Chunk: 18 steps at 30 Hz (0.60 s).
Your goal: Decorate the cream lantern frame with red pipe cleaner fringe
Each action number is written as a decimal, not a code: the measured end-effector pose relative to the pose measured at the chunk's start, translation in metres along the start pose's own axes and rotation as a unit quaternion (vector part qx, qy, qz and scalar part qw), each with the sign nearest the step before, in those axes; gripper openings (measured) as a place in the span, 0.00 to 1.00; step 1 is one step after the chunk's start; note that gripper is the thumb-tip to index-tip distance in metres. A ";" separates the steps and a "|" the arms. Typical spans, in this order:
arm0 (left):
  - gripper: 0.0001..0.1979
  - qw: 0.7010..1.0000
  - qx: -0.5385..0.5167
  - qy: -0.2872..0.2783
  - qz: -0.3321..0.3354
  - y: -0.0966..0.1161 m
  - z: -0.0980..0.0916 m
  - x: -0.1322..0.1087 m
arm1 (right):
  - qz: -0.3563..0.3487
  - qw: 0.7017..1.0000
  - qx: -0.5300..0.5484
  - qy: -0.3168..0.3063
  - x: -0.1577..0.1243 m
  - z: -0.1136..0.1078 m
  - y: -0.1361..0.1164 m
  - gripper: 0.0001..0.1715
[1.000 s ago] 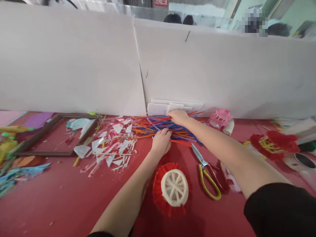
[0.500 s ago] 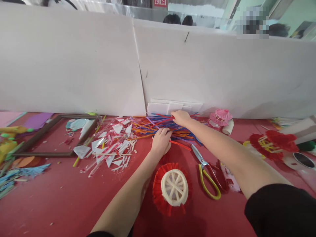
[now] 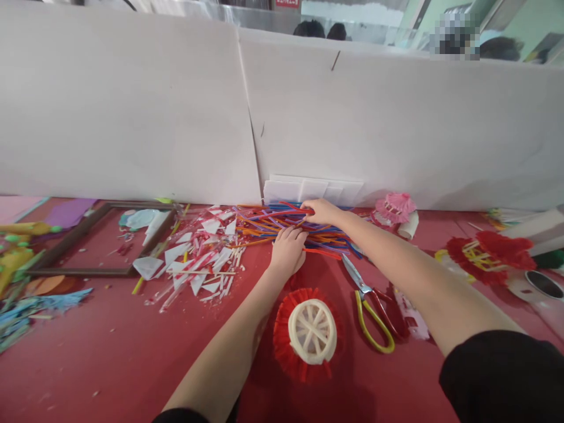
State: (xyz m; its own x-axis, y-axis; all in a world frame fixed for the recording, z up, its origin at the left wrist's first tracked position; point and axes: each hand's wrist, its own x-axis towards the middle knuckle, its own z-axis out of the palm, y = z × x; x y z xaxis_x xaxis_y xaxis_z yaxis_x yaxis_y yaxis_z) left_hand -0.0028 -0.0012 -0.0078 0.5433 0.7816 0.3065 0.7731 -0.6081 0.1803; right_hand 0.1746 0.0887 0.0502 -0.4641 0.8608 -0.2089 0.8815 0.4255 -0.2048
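A loose pile of pipe cleaners (image 3: 259, 218) in red, blue, orange and purple lies against the white partition. My left hand (image 3: 287, 249) is closed at the near side of the pile, with a red pipe cleaner (image 3: 324, 253) sticking out to its right. Reaching over the pile, my right hand (image 3: 321, 211) pinches at its far side, where a red stem runs left from the fingertips. In front of my hands sits a round piece (image 3: 312, 332) with a red fringe and a cream spoked top. Scissors (image 3: 363, 288) with yellow and red handles lie to its right.
A white partition (image 3: 374, 129) stands along the back. At left are plastic and paper scraps (image 3: 198, 258), a dark frame (image 3: 83, 272) and blue strips (image 3: 61, 302). On the right lie a pink frilled piece (image 3: 396, 205) and a red frilled piece (image 3: 489, 255).
My right hand has shifted slightly left over the pile, its fingers now pinched around a red stem. My left hand has stayed nearly in place.
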 end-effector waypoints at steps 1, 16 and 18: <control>0.17 1.000 0.000 -0.002 0.000 0.000 0.000 0.000 | -0.003 1.000 -0.006 -0.012 -0.001 0.000 -0.002 0.22; 0.17 0.999 -0.001 -0.036 0.001 0.001 -0.009 0.000 | 0.079 0.989 -0.108 0.062 -0.005 -0.021 -0.009 0.21; 0.18 0.999 -0.004 -0.035 -0.001 0.002 -0.010 0.000 | 0.095 0.986 -0.103 0.090 -0.008 -0.029 -0.005 0.21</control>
State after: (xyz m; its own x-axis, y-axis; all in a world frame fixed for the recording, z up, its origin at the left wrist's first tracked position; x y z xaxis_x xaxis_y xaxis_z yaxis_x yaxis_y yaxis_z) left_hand -0.0047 -0.0041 0.0015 0.5639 0.7904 0.2393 0.7716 -0.6075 0.1886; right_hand 0.1767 0.0882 0.0805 -0.2819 0.9583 -0.0471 0.9588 0.2832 0.0232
